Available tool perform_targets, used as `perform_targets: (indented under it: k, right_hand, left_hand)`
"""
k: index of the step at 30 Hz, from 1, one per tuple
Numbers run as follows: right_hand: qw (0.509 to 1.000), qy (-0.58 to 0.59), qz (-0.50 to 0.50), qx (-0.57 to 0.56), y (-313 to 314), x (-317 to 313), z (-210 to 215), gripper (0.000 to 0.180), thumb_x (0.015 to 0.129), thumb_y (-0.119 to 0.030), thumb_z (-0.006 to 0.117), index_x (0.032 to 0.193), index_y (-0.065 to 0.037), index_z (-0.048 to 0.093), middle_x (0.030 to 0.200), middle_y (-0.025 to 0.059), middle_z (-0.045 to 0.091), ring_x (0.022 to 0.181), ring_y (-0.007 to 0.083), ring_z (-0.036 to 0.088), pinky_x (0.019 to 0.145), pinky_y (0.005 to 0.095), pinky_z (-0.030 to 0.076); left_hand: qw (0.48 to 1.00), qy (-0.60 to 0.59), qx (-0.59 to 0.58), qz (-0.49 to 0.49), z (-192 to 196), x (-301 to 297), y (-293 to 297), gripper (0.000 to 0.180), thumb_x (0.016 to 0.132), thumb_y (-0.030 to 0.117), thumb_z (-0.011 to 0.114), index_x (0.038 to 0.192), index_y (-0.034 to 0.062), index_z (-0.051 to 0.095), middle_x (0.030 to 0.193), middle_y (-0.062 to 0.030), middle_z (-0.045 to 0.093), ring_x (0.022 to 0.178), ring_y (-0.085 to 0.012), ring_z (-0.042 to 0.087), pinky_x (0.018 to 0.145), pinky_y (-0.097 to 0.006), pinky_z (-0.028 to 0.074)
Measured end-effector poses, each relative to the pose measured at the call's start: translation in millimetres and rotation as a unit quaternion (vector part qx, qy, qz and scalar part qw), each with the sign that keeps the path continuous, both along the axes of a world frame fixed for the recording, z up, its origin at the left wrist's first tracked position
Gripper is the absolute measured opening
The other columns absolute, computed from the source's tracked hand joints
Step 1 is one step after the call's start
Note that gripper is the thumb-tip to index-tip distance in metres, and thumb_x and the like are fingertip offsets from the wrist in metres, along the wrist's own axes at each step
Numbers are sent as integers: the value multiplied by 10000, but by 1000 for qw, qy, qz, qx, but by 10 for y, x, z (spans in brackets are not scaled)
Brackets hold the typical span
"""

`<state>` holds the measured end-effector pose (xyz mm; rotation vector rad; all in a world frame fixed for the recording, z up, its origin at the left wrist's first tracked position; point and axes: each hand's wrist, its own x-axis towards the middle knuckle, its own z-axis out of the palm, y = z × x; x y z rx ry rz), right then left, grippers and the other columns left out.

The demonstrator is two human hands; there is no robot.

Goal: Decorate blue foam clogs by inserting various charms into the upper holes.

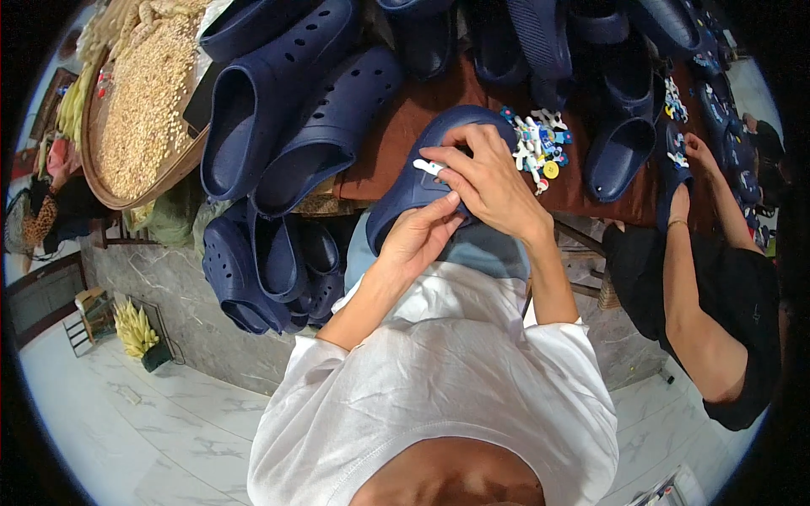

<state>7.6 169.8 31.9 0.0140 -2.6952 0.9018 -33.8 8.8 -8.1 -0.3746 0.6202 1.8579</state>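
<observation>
A navy clog (390,190) is held at the near edge of a brown-covered table (371,152), its middle and right side largely hidden by the person's two hands. By the right hand (499,190), a slim white charm (428,167) is pinched between thumb and index finger over the clog; its right end is covered. By the left hand (413,240), the thumb is pressed close to the index finger at the clog's near side; whether anything is gripped there cannot be told. Just to the right, colourful charms (540,148) are heaped, overlapping and hard to separate. Far clogs (422,42) are cut off by the upper rim. On a co-worker's black shirt (717,312), at right, a small pale mark cannot be read.
</observation>
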Motion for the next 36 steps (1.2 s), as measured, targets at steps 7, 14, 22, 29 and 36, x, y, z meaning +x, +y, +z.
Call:
perform_targets:
  k: [7,14,22,29,36]
  right_hand:
    - [998,-23,28,-42,74,-21,-7,279,830,-294,705,1029,-101,680,1073,92,531,1033,287,473,910,413,403]
    - [999,-15,18,-35,75,-81,-63,333,784,-361,732,976,-95,675,1026,86,526,996,277,482,879,405,396]
    - [1000,-14,-7,-20,43,-86,-22,362,695,-347,787,906,-100,629,947,56,531,946,271,497,814,400,395]
    - [999,32,-21,32,-88,-125,-12,251,767,-202,744,880,-54,576,883,95,531,852,300,531,739,411,459]
    - [971,54,-189,-134,122,9,-325,152,979,-178,522,1003,-28,538,905,160,588,768,339,592,735,415,489]
  left_hand:
    - [1000,25,-2,-13,-54,57,-19,310,925,59,654,1221,46,565,1193,-36,600,1173,-160,543,1075,-417,392]
    - [996,77,-28,-34,-69,43,-19,245,923,56,655,1155,-1,603,1155,-58,624,1119,-162,577,1050,-421,410]
    - [998,53,-41,17,-72,84,30,358,915,-6,623,1260,4,528,1249,-93,584,1173,-204,563,1065,-430,420]
    - [999,3,-2,48,-84,56,71,364,926,-21,575,1283,6,509,1272,-98,565,1207,-222,538,1082,-411,407]
    - [996,-6,34,86,-117,82,83,310,909,25,638,1209,-28,582,1206,-101,627,1138,-220,592,1036,-394,445]
